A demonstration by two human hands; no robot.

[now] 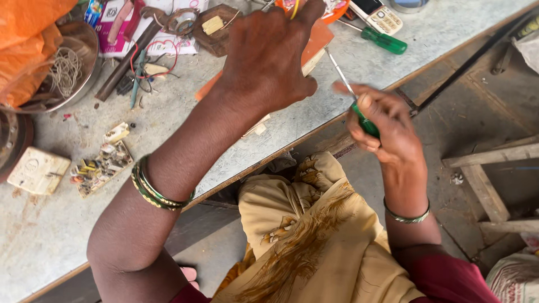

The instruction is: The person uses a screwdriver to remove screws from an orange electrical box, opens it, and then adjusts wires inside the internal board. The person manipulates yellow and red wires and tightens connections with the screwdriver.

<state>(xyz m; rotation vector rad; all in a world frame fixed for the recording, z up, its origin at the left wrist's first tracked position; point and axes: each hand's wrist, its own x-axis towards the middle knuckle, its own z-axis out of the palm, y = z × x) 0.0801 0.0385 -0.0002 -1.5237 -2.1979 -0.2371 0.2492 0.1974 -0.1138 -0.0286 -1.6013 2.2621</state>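
My left hand (266, 56) reaches over the grey workbench (62, 224) and rests on an orange flat piece (317, 40), with its fingers closed near a yellow wire at the top; what it grips is hidden by the hand. My right hand (382, 120) is closed around the green handle of a small screwdriver (365, 120). The metal shaft points up and left toward the orange piece. Green bangles sit on both wrists.
A second green screwdriver (384, 40) and a keypad phone (379, 17) lie at the top. A metal bowl with thin wire (67, 67), a circuit board scrap (101, 165), a cream switch box (36, 171) and loose wires (146, 70) lie left. A wooden frame (488, 174) stands right.
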